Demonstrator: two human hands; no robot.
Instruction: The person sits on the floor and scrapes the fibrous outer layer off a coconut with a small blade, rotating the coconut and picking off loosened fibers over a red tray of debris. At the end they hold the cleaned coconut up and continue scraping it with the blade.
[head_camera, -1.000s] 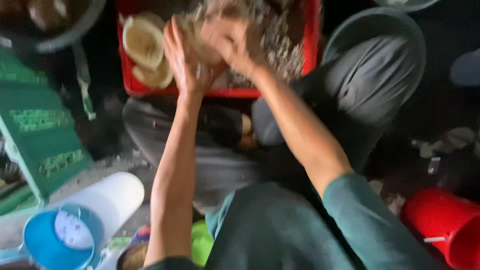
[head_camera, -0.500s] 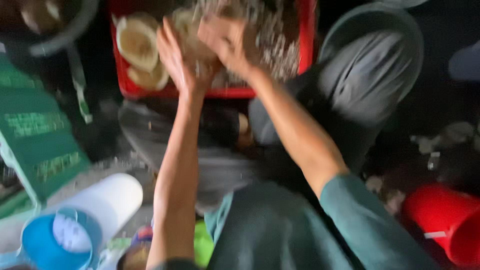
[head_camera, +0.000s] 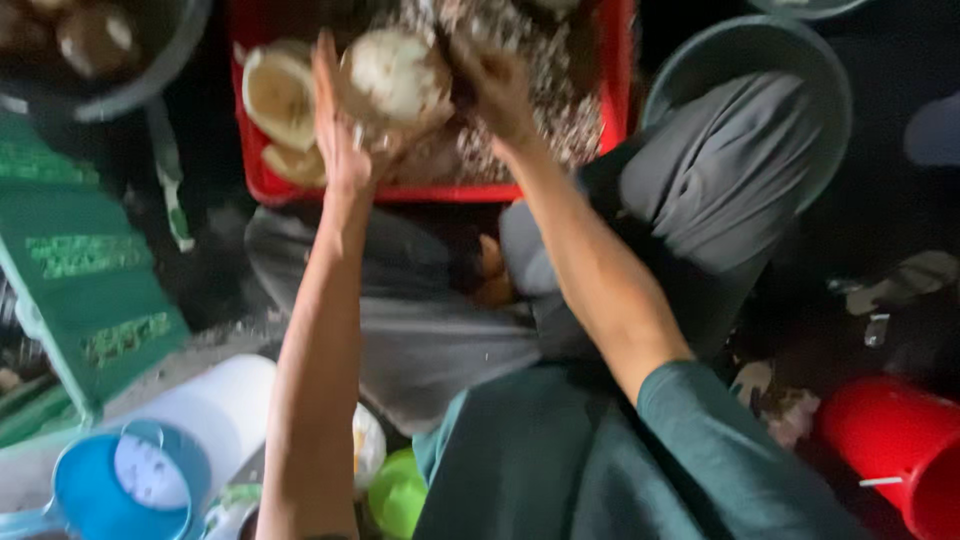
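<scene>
Coconut (head_camera: 397, 82) in both hands, red crate (head_camera: 618, 90)

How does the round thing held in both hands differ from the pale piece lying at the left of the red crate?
The round lump is whole, whitish and lifted between the left hand and right hand. The pale piece is a cut, cupped, yellowish half resting untouched in the red crate. Both sit over the crate.

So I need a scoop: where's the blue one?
Head view, bottom left corner: the blue scoop lies beside the white tub, left of the left forearm.
</scene>
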